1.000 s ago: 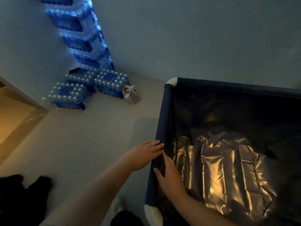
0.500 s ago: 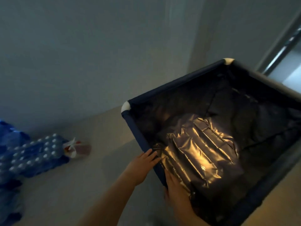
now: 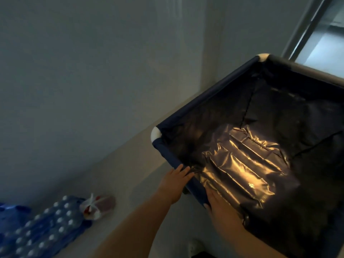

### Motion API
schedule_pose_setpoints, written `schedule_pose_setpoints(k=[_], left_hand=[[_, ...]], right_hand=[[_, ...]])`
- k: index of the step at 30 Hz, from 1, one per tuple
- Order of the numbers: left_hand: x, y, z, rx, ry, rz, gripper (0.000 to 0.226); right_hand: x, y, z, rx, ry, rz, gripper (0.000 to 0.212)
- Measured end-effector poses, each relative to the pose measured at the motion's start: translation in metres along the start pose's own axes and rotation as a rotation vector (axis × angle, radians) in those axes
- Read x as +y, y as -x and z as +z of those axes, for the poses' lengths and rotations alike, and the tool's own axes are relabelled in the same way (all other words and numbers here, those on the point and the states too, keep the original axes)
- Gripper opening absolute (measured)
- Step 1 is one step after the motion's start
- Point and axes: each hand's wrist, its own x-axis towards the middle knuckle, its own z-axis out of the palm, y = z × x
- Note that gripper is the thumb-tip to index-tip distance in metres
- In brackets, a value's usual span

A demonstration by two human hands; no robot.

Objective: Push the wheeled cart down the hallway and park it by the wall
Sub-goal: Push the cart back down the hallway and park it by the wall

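The wheeled cart, a deep bin of dark navy fabric on a tube frame with white plastic corner caps, stands just in front of me, and one long side of it runs near the grey wall, at a small angle to it. Inside the cart lies a shiny gold-brown air-cushion packing sheet on a black liner.

My left hand is on the near rim of the cart, with the fingers laid together over the rail from outside; they rest on it more than they clamp it. My right hand is on the same rail, further from the near white corner cap, with the palm inside the cart. The thumb side is hidden, so I cannot tell if this hand really closes around the rail.

I judge that the pushing is almost done and that I am now in the parking step. The next move, I think, needs a slow push on the rail that swings the cart until its long side is parallel to the wall, without hitting the wall.

On the floor, left of the cart and well apart from it, are blue shrink-wrapped packs of water bottles and a small tied white plastic bag. Beyond the far corner of the cart there is a metal door frame.
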Motion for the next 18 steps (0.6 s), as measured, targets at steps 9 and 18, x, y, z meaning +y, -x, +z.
schedule_pose_setpoints(k=[9, 18], left_hand=[[-0.091, -0.041, -0.013, -0.02, -0.123, 0.319, 0.053], [-0.141, -0.075, 0.0, 0.146, -0.133, 0.511, 0.048]], right_hand=[[-0.045, -0.034, 0.019, 0.061, 0.038, 0.3, 0.059], [-0.084, 0.003, 0.047, 0.504, 0.331, 0.748, 0.041]])
